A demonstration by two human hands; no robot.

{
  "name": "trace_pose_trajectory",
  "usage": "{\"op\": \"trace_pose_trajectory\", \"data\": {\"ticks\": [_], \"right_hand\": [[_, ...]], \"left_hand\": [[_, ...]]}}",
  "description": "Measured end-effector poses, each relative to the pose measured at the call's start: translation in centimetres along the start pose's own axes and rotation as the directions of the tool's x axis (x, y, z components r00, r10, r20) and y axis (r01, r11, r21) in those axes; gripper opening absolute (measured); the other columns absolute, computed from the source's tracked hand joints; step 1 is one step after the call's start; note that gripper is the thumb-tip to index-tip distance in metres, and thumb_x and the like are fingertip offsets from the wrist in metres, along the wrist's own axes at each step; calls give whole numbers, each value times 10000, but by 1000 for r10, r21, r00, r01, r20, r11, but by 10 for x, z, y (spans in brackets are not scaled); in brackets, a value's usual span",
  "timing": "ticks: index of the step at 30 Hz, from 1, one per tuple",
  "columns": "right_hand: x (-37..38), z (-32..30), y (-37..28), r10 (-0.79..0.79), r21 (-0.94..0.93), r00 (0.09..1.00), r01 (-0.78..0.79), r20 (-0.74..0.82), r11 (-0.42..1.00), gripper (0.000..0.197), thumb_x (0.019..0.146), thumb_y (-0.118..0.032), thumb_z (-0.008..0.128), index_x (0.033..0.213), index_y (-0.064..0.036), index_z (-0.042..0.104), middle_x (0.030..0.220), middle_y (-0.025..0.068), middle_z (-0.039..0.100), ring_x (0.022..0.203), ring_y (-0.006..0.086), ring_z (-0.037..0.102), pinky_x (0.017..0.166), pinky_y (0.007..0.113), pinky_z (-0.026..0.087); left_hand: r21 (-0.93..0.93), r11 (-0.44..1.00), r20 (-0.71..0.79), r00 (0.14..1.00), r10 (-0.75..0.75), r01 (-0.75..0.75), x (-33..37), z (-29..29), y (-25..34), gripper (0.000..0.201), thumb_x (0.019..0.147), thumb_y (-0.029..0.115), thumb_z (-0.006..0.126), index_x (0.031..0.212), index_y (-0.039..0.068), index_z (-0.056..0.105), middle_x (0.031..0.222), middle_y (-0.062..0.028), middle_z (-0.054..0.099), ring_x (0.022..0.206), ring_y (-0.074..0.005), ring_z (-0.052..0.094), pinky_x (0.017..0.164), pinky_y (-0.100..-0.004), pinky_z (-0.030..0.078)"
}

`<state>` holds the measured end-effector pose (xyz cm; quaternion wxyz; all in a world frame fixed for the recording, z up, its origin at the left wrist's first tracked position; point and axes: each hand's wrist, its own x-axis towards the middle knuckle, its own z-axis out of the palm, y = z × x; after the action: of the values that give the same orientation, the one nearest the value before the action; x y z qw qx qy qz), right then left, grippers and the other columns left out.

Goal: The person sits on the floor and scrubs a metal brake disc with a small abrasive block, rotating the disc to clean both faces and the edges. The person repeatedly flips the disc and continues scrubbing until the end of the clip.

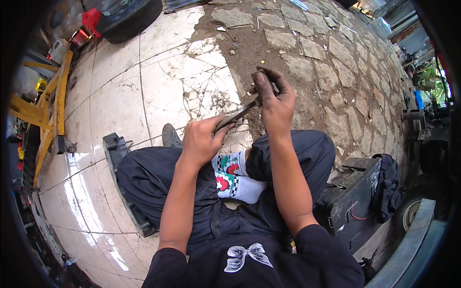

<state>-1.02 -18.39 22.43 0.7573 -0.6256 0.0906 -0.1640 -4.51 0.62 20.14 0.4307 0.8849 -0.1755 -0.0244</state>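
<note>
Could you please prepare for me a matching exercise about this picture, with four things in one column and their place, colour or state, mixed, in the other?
Things:
1. rod-shaped piece
2. angular stand
3. socks
4. cloth

Descriptions:
A. white, with a red and green pattern
B. dark, hanging at the person's right
C. held by the left hand and the right hand
D. yellow, at the picture's left

Right pairs: 1-C, 2-D, 3-A, 4-B
</note>
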Motion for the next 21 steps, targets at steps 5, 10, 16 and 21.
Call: {"op": "trace_pose_trajectory", "data": {"ticks": [5, 10, 16, 21], "right_hand": [[-33, -11, -7, 9, -309, 985, 46, 172, 950, 261, 961, -104, 772, 1162, 56, 733, 1037, 140, 785, 994, 188, 769, 875, 315, 594], [-52, 5, 2, -5, -267, 980, 59, 201, 962, 204, 963, -2, 733, 1154, 70, 717, 1062, 143, 787, 1018, 210, 778, 893, 313, 612], [-52, 14, 5, -17, -275, 971, 85, 239, 958, 220, 967, -5, 735, 1169, 71, 695, 1069, 152, 782, 1010, 206, 776, 889, 314, 617], [-62, 18, 17, 18, -292, 970, 55, 243, 955, 235, 975, -64, 754, 1161, 66, 690, 1053, 145, 779, 1015, 187, 760, 901, 317, 600]], "left_hand": [[-155, 987, -61, 998, 31, -40, -5, 2, -13, 252, 943, 126, 716, 1151, -13, 744, 1036, -196, 746, 975, -324, 729, 851, -386, 549], [-485, 872, 99, 995, -18, 64, -6, 16, -30, 395, 1005, 225, 637, 1341, 17, 631, 1245, -183, 654, 1198, -294, 631, 1046, -407, 475], [-935, 307, 129, 975, -179, 180, 8, 34, -29, 444, 1106, 342, 505, 1302, -26, 657, 1170, -74, 667, 1116, -166, 603, 1027, -325, 454], [-929, 369, -67, 983, -171, 0, 25, 39, -45, 523, 1152, 474, 422, 964, 44, 654, 889, -16, 616, 832, -106, 539, 784, -280, 435]]}}
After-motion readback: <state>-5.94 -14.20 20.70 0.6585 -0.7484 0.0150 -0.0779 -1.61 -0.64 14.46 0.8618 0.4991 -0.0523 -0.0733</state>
